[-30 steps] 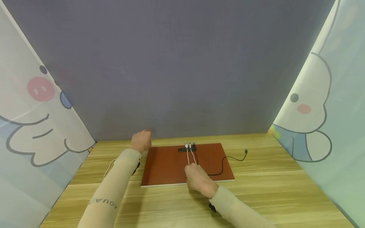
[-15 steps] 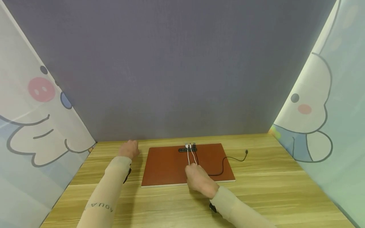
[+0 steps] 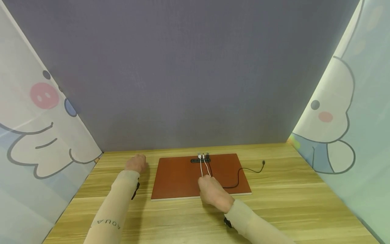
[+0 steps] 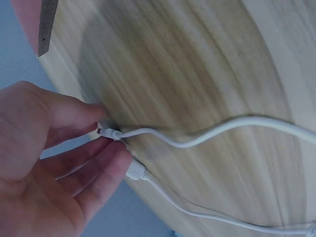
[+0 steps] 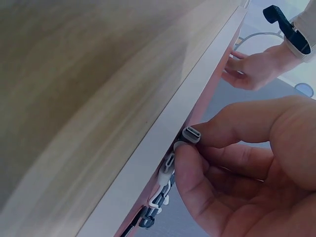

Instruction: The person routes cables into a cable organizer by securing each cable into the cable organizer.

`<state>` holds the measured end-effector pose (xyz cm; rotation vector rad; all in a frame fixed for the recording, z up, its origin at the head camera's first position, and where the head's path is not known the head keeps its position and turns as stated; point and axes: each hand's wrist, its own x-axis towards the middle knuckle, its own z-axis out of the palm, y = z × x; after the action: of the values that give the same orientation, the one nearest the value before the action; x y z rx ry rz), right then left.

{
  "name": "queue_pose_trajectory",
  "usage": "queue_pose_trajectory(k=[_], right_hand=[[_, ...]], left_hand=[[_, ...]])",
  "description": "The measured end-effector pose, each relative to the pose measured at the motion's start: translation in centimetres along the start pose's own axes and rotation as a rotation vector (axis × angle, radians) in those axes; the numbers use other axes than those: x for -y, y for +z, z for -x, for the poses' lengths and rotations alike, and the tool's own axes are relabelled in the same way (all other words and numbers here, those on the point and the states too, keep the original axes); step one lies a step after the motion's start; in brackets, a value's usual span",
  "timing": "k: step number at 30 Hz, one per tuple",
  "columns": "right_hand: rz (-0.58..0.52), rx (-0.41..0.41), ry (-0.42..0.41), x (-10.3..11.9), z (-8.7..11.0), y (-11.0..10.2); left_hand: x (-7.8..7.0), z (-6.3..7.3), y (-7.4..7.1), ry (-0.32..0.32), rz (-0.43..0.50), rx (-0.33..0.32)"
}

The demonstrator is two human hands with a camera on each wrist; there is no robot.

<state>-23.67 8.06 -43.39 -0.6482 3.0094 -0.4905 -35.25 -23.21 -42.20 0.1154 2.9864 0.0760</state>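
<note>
At the left of the reddish-brown board [image 3: 173, 179], my left hand [image 3: 136, 164] reaches down to the table. In the left wrist view its thumb and finger pinch the white cable plug [image 4: 109, 133]. A second white plug [image 4: 135, 169] lies just beside the fingers. My right hand [image 3: 213, 191] is at the board's front edge. Its thumb and finger pinch a small cable connector [image 5: 191, 135] with an oval metal end; another connector [image 5: 169, 164] sits right beside the fingertips. At the board's far edge, a black cable holder [image 3: 195, 160] carries two white cables [image 3: 201, 167] and a black one.
A black cable [image 3: 238, 176] curves off the board's right side, its plug [image 3: 263, 162] on the wooden table [image 3: 289, 193]. A grey wall [image 3: 195, 74] rises behind, with printed curtains [image 3: 332, 112] on both sides.
My left hand has moved left and down from the board's far left corner onto the table. The right hand has stayed in place.
</note>
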Motion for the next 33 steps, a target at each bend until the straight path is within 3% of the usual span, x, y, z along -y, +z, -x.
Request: queue_pose_trajectory(k=[9, 24, 33], right_hand=[[-0.011, 0.002, 0.006, 0.0, 0.0, 0.0], [-0.043, -0.005, 0.007, -0.1, 0.1, 0.0], [-0.133, 0.019, 0.061, -0.2, 0.3, 0.0]], left_hand=[[0.4, -0.1, 0.5, -0.008, 0.046, -0.026], [0.6, 0.1, 0.2, -0.009, 0.127, -0.01], [-0.4, 0.3, -0.6, 0.023, 0.179, 0.01]])
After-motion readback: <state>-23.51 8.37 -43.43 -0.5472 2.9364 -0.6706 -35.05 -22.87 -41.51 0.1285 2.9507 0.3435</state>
